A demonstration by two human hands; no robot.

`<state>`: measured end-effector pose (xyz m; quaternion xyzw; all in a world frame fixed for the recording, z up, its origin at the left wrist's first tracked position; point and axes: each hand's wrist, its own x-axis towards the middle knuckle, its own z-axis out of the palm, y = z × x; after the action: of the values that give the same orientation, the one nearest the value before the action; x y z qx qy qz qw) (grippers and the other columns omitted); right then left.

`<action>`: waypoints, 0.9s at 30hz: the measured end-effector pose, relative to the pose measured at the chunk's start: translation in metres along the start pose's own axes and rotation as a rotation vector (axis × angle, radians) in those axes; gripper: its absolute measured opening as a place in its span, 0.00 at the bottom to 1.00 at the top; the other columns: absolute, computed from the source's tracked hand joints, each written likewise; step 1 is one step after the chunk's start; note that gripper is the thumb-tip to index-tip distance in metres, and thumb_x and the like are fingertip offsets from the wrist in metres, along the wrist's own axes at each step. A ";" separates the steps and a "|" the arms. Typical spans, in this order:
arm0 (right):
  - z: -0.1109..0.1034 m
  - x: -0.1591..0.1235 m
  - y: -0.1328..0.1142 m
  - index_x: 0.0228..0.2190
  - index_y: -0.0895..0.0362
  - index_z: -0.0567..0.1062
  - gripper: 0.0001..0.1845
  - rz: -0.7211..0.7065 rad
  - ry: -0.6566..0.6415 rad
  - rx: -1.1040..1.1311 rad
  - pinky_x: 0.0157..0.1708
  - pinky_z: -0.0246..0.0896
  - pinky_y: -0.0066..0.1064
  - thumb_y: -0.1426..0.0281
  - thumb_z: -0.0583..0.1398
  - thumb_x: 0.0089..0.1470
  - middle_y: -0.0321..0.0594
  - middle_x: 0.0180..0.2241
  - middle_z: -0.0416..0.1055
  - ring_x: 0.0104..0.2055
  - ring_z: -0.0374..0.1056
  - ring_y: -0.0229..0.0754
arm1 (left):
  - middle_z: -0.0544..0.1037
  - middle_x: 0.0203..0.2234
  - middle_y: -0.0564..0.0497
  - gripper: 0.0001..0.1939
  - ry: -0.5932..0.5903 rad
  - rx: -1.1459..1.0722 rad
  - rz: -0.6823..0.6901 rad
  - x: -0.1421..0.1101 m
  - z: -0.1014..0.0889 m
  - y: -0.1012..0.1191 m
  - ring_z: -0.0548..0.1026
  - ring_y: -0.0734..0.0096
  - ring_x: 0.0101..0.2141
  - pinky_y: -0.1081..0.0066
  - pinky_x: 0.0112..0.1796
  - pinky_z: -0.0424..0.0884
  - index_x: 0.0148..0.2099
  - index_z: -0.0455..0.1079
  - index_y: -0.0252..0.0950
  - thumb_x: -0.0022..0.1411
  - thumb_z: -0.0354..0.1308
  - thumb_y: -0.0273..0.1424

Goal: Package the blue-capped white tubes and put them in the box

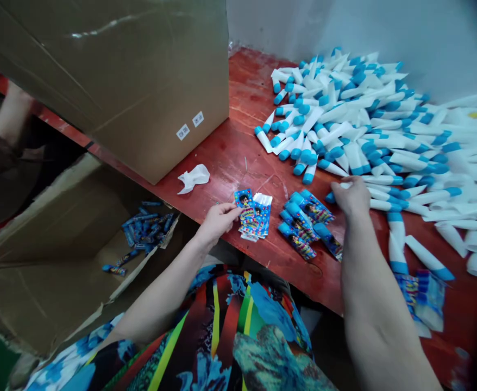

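My left hand (219,221) is closed in a pinch on the edge of a blue printed packet (244,199), which lies over a small stack of similar packets (262,214). At the near edge of the big pile of white tubes with blue caps (344,114), my right hand (351,195) has its fingers closed around one white tube; a blue end (330,197) shows beside the fingertips, and the rest is mostly covered. Between my hands lies a cluster of blue-capped tubes in printed wrappers (301,220).
A large cardboard box (161,81) stands on the red table (238,157) at the left. Below it, an open carton (71,282) holds several wrapped tubes. A crumpled white scrap (194,178) and more printed packets (421,298) lie on the table. Another person's arm (10,114) shows at far left.
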<state>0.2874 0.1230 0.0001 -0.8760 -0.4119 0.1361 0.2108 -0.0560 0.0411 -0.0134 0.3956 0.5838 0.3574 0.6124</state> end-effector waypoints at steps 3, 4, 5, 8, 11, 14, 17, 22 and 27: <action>-0.009 -0.015 0.001 0.67 0.61 0.61 0.38 -0.078 0.122 0.227 0.52 0.64 0.45 0.69 0.63 0.58 0.58 0.49 0.76 0.51 0.73 0.55 | 0.64 0.16 0.60 0.15 -0.048 -0.172 -0.057 -0.006 -0.001 0.008 0.56 0.83 0.14 0.75 0.18 0.47 0.31 0.69 0.35 0.57 0.68 0.40; -0.013 -0.025 0.000 0.69 0.60 0.55 0.42 -0.117 0.125 0.356 0.49 0.66 0.44 0.69 0.63 0.58 0.56 0.48 0.77 0.48 0.74 0.53 | 0.64 0.16 0.61 0.15 -0.069 -0.219 -0.075 -0.007 -0.001 0.010 0.56 0.84 0.13 0.75 0.18 0.47 0.32 0.69 0.35 0.57 0.69 0.39; -0.016 -0.038 -0.003 0.69 0.59 0.53 0.43 -0.171 0.095 0.520 0.46 0.68 0.43 0.69 0.64 0.58 0.53 0.46 0.78 0.45 0.75 0.52 | 0.64 0.16 0.61 0.15 -0.084 -0.257 -0.092 -0.009 -0.001 0.012 0.56 0.84 0.13 0.76 0.17 0.47 0.32 0.69 0.35 0.57 0.69 0.39; -0.023 -0.091 -0.014 0.57 0.52 0.67 0.29 -0.388 -0.202 0.889 0.46 0.72 0.43 0.67 0.67 0.56 0.48 0.45 0.78 0.45 0.77 0.50 | 0.66 0.17 0.60 0.15 -0.055 -0.303 -0.120 -0.011 0.001 0.016 0.57 0.85 0.12 0.76 0.16 0.48 0.31 0.67 0.35 0.60 0.69 0.37; -0.019 -0.150 -0.027 0.47 0.49 0.71 0.18 -0.622 -0.388 0.986 0.51 0.73 0.46 0.70 0.69 0.57 0.44 0.49 0.77 0.50 0.77 0.49 | 0.68 0.17 0.58 0.13 -0.003 -0.316 -0.143 -0.013 0.009 0.018 0.60 0.82 0.12 0.76 0.16 0.48 0.33 0.66 0.36 0.64 0.65 0.36; -0.002 -0.198 -0.033 0.49 0.46 0.72 0.20 -0.905 -0.380 0.945 0.56 0.71 0.47 0.77 0.66 0.58 0.42 0.56 0.72 0.59 0.72 0.49 | 0.69 0.18 0.58 0.11 -0.016 -0.397 -0.176 -0.018 0.022 0.020 0.65 0.78 0.14 0.75 0.17 0.53 0.35 0.66 0.37 0.65 0.62 0.37; 0.024 -0.228 -0.029 0.54 0.45 0.73 0.26 -1.154 -0.361 0.780 0.61 0.69 0.49 0.82 0.61 0.60 0.44 0.61 0.67 0.65 0.66 0.50 | 0.67 0.20 0.59 0.13 0.060 -0.483 -0.117 -0.024 0.034 0.021 0.65 0.79 0.18 0.75 0.21 0.59 0.32 0.64 0.37 0.63 0.64 0.35; 0.045 -0.246 -0.014 0.57 0.46 0.76 0.28 -1.061 -0.399 0.683 0.66 0.61 0.56 0.80 0.55 0.61 0.46 0.66 0.64 0.70 0.59 0.54 | 0.66 0.22 0.58 0.12 0.236 -0.399 0.014 -0.026 0.035 0.014 0.63 0.78 0.23 0.75 0.26 0.61 0.32 0.64 0.37 0.64 0.62 0.35; 0.037 -0.247 -0.017 0.53 0.48 0.76 0.17 -0.269 -0.824 1.069 0.48 0.77 0.46 0.59 0.54 0.68 0.44 0.50 0.78 0.50 0.77 0.51 | 0.66 0.23 0.57 0.13 0.227 -0.203 0.169 -0.026 0.030 0.001 0.64 0.75 0.24 0.74 0.27 0.61 0.35 0.67 0.38 0.67 0.60 0.42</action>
<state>0.1071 -0.0499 -0.0086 -0.4697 -0.4399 0.6153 0.4553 -0.0277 0.0164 -0.0011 0.3363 0.5747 0.5073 0.5470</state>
